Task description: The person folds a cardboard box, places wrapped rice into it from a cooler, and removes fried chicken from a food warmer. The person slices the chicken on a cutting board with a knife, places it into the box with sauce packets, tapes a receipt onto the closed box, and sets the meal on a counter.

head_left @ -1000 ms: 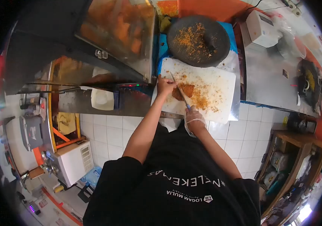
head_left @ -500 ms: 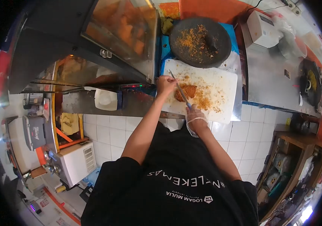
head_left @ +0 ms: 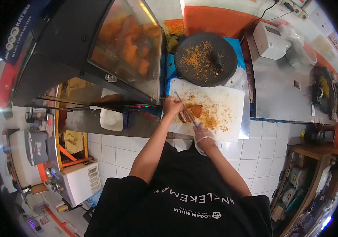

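A knife point(head_left: 186, 107) with a blue handle lies slantwise over a browned, breaded cutlet point(head_left: 195, 110) on a white cutting board point(head_left: 232, 103). My right hand point(head_left: 204, 138), in a clear plastic glove, is closed around the handle. My bare left hand point(head_left: 172, 106) is closed, its fingers pinched at the blade near its tip; the exact contact is partly hidden. To the left of the blade, a narrow cut strip point(head_left: 183, 117) of the cutlet shows below my left fingers. Orange-brown crumbs are scattered across the board.
Behind the board stands a dark stone mortar point(head_left: 226, 77) with crumbs and a pestle point(head_left: 216, 59) in it. A glass-fronted warming cabinet point(head_left: 125, 47) rises on the left. To the right is a steel counter point(head_left: 275, 85) with a white machine point(head_left: 271, 41). A white tub point(head_left: 111, 119) sits left.
The view has tilted, so the board and mortar sit lower in the picture. The blade has moved slightly across the cutlet, and a cut strip now shows on its left.
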`<state>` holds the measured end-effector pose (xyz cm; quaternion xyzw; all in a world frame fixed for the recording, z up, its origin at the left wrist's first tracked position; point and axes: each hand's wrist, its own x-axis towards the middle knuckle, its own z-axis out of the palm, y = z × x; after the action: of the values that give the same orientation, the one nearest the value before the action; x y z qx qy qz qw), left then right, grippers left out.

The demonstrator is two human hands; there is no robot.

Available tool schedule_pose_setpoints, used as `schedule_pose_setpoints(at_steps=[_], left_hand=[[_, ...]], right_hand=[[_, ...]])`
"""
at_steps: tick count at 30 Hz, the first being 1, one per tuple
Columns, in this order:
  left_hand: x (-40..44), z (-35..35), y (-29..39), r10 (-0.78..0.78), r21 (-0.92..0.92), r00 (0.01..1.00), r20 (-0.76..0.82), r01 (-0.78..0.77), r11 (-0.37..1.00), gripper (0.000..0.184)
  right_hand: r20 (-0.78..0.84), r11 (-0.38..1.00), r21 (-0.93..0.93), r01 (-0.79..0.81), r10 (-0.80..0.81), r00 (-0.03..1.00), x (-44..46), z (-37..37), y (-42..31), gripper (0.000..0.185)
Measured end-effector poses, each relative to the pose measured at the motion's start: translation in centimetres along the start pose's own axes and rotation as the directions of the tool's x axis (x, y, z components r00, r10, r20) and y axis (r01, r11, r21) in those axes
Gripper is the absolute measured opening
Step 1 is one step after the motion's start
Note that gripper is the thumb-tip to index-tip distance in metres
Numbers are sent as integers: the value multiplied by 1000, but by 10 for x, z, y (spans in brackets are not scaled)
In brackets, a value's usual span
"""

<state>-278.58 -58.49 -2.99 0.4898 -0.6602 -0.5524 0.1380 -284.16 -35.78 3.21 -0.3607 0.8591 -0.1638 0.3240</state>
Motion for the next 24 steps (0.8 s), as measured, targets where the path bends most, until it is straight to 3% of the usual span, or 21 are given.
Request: schedule_pose_setpoints(at_steps=[3, 5, 9, 10, 15, 20, 22, 24], left_hand=[[-9, 5, 42, 150, 8, 988, 26, -151, 989, 21], [-6, 9, 43, 113, 147, 992, 60, -121, 982, 23], [1, 34, 3, 109, 285, 994, 25, -112, 952, 24], [-1, 36, -5, 130, 323, 992, -5, -122, 938, 26], [3, 35, 7, 43, 183, 999, 22, -47, 982, 26], [-10, 25, 51, 10, 87, 997, 77, -17, 996, 25], [-9, 32, 44, 59, 11, 994, 87, -60, 998, 29], [-7, 41, 30, -33, 121, 997, 76, 24, 992, 30]], right_hand=[[-128, 996, -26, 85, -87, 988, -6, -16, 9, 34], [-132, 990, -64, 127, -135, 982, -2, -31, 10, 35], [5, 994, -41, -102, 102, 995, 15, 4, 34, 35], [12, 996, -52, -72, 73, 997, 21, 17, 42, 35], [-8, 992, -55, 109, -110, 994, 32, 6, 58, 34], [73, 989, -145, 21, -10, 997, 13, -59, 24, 39], [74, 981, -175, 88, -76, 994, 17, -49, 40, 39], [66, 976, -219, 21, -6, 998, 21, -29, 55, 35]])
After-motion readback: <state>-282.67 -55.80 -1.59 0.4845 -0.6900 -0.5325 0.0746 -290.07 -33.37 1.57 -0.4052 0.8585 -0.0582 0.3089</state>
